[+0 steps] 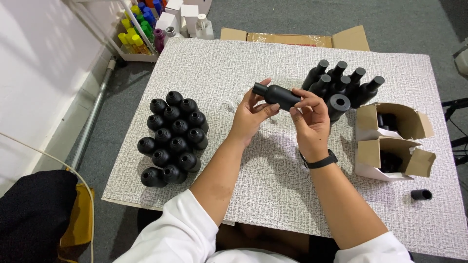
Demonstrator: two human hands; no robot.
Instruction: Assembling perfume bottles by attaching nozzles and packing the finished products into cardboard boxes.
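Observation:
A matte black bottle (280,95) is held lying sideways above the table, its capped neck pointing left. My left hand (251,116) grips the neck end with fingers around the cap. My right hand (310,118) holds the bottle's base end; a black band sits on that wrist. A cluster of several open black bottles (173,137) stands at the left. Several capped black bottles (341,83) stand just behind my right hand, one black cylinder (339,105) right beside it.
Two open white cartons (390,141) with black pieces inside sit at the right. A loose black cap (421,195) lies near the right front. The table (273,195) has a textured grey-white cover. A cardboard box (292,38) and a rack of coloured bottles (139,29) lie beyond.

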